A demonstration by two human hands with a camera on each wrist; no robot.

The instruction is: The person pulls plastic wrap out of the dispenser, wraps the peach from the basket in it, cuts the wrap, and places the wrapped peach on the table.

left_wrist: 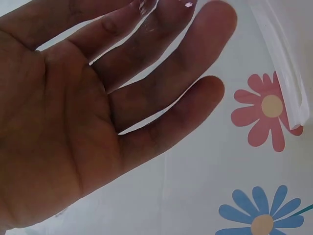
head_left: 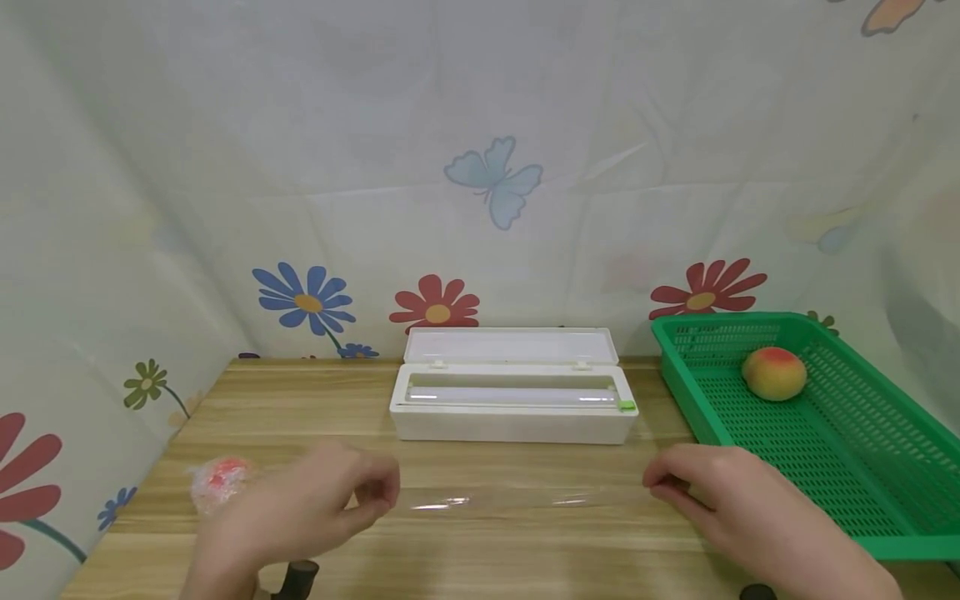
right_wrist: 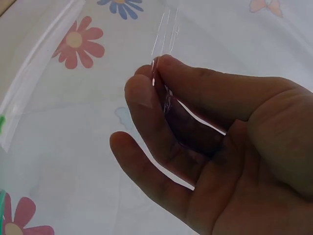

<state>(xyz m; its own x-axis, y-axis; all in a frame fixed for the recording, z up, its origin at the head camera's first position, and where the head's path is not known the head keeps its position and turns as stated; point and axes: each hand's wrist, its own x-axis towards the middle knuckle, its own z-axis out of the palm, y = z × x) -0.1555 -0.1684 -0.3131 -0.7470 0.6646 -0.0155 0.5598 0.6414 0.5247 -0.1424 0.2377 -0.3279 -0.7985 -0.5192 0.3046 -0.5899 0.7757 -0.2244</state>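
A thin, clear strip of plastic wrap [head_left: 442, 504] stretches low over the wooden table between my two hands. My left hand [head_left: 300, 508], a little blurred, pinches its left end between thumb and fingers. In the left wrist view the palm shows, with bits of film glinting at the fingertips [left_wrist: 210, 19]; the thumb is out of frame. My right hand [head_left: 727, 492] pinches the other end; the right wrist view shows the film [right_wrist: 166, 36] bunched between thumb and fingers. Behind the strip stands a white wrap dispenser [head_left: 513, 427], lid raised, with a roll [head_left: 502, 396] inside.
At the right is a green plastic basket [head_left: 686, 400] holding a peach [head_left: 775, 373]. A film-wrapped reddish fruit [head_left: 217, 483] lies on the table [head_left: 315, 400] beside my left hand. A flowered curtain [head_left: 360, 208] hangs behind the table.
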